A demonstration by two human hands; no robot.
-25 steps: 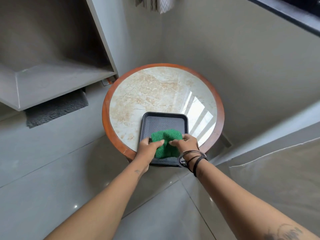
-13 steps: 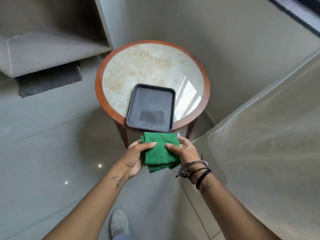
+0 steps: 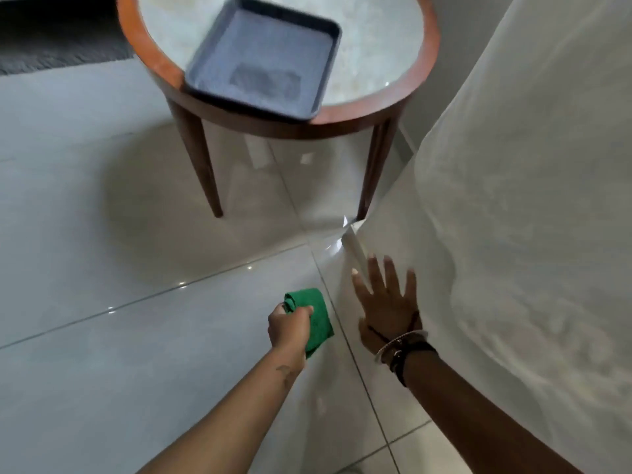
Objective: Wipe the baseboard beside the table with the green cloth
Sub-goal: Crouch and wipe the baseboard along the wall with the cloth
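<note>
My left hand [image 3: 290,326] is closed around the folded green cloth [image 3: 318,319], holding it low above the tiled floor. My right hand [image 3: 386,302] is spread flat with fingers apart, its palm against the sheer white curtain [image 3: 513,234] that hangs to the floor on the right. The round marble-topped table [image 3: 376,39] with a wooden rim stands ahead at the top of the view. A pale strip of wall base [image 3: 354,242] shows at the curtain's lower edge just beyond my right fingertips; the curtain hides the rest of it.
An empty dark tray [image 3: 263,56] sits on the table and overhangs its near rim. Two tapered table legs [image 3: 200,159] reach the glossy grey floor tiles [image 3: 102,336]. A dark rug [image 3: 51,53] lies at the far left.
The cloth left the tray and came down towards the floor. My right hand let go of it and now presses on the curtain; my left hand alone holds it. The view dropped lower.
</note>
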